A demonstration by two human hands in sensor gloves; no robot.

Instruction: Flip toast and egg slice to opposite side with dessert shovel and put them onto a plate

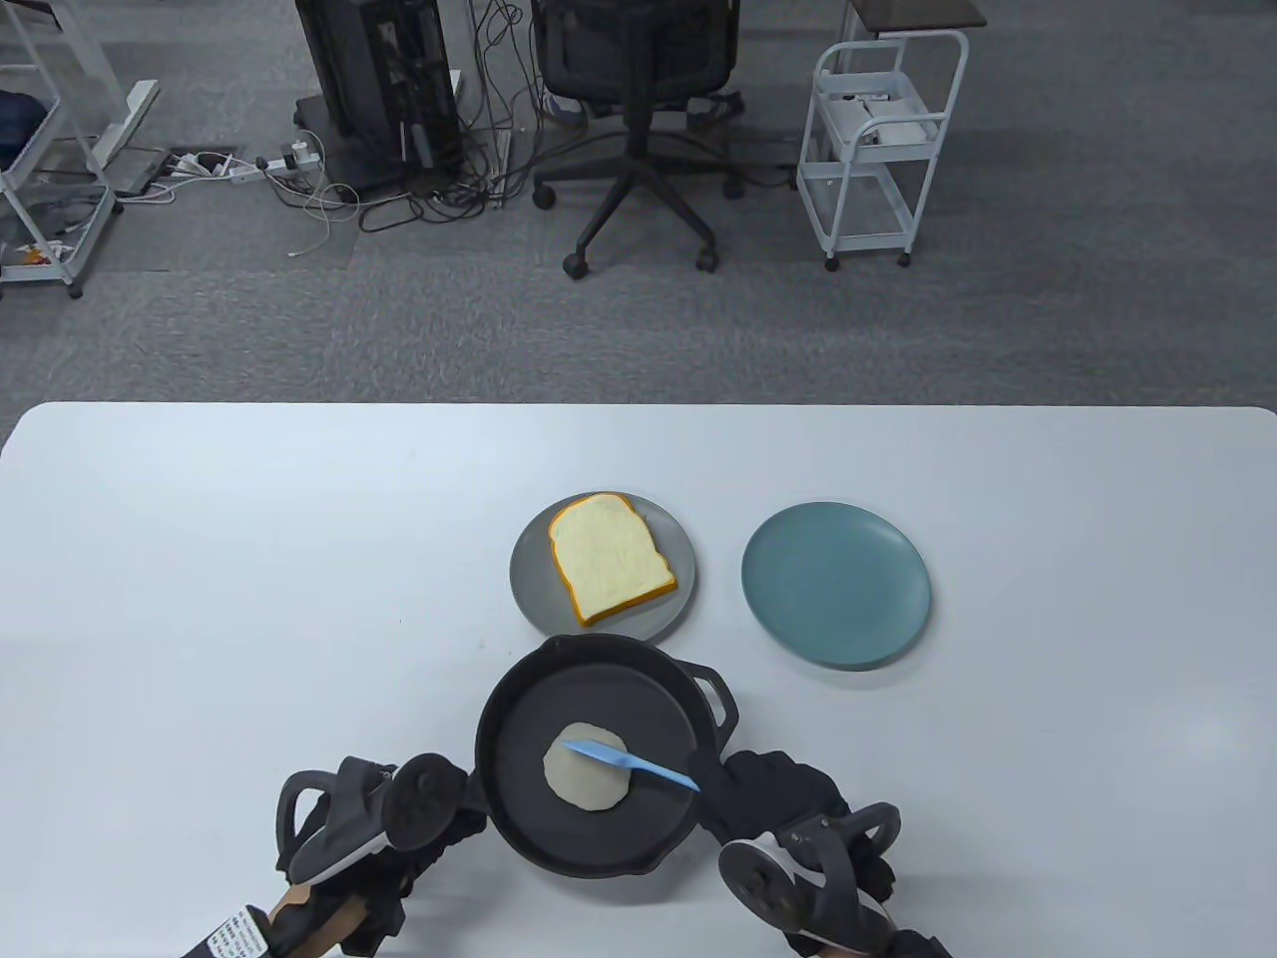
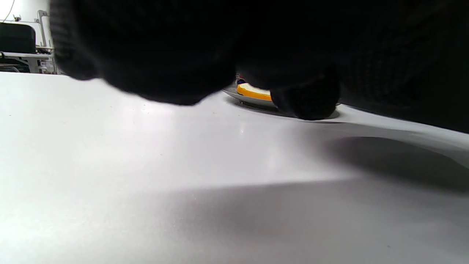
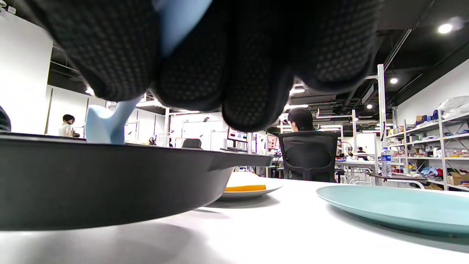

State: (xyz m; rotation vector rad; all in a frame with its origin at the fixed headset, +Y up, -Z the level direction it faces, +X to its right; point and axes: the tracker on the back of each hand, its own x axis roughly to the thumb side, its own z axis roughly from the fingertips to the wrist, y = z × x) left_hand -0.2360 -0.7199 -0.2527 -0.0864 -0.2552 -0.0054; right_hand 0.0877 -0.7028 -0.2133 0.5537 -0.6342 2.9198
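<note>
From above, the white worktop (image 1: 249, 559) carries one black skillet (image 1: 589, 753), two plates and one blue dessert shovel (image 1: 629, 760). The egg slice (image 1: 586, 781), a pale round disc, lies flat in the middle of the skillet, and the shovel's blade rests on top of it, slanting from the right. The toast (image 1: 611, 559) lies on the grey plate (image 1: 602, 565), just beyond the skillet's far rim; the teal plate (image 1: 836, 584) sits to the right of it, apart from both.

The right hand (image 1: 788, 808) is at the skillet's right side, its grip curled round the shovel handle. The right wrist view confirms this from below: gloved fingers (image 3: 205, 66) wrap the pale blue handle, and the blade dips behind the pan wall. That low view also shows the skillet's rim standing well above the worktop and the teal plate's edge low and shallow to the right.

The left hand (image 1: 399, 808) is at the skillet's left edge, where the handle seems to lie beneath it. The left wrist view is mostly dark glove; its grip may be round the handle, but I cannot tell.

Open worktop spreads wide to the left and far side; the near edge is close to both hands.

Beyond the worktop stand an office chair (image 1: 638, 90) and a white cart (image 1: 878, 150).
</note>
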